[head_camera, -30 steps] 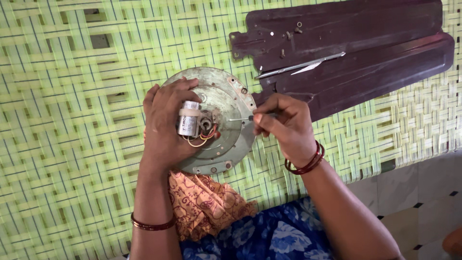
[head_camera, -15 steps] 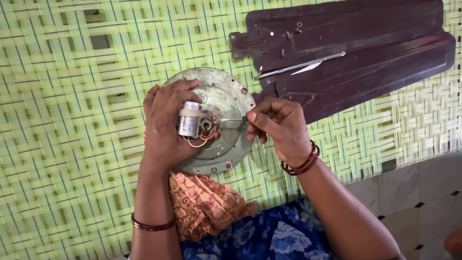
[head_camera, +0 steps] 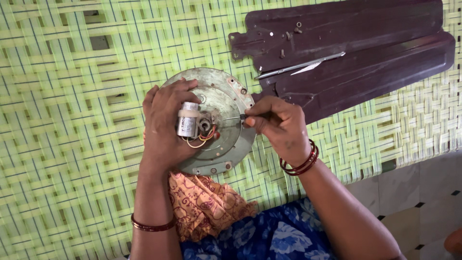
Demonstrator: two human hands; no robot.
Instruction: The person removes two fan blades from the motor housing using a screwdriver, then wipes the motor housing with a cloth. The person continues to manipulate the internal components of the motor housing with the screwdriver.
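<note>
Nearest us: blue floral cloth over our lap, with an orange patterned cloth tucked under the lower edge of the motor housing.

Our left hand is curled over the left side of the round grey-green fan motor housing, fingers wrapped on the rim and palm on the plate. It's touching the small white cylindrical capacitor, which sits upright-ish just beside the hub, with red and yellow wires looping below it.

Our right hand is closed in a pinch grip on a thin screwdriver. The shaft is roughly horizontal, tip pointing left at the hub by the capacitor; can't tell if the tip is seated in a screw.

The housing lies flat on the green woven cot, partly over our lap edge.

Further out, upper right: two dark brown fan blades stacked on the cot, the near end touching the housing rim. A slim metal tool lies across the blades, with a few loose screws on the top blade.

Tiled floor at the lower right.
</note>
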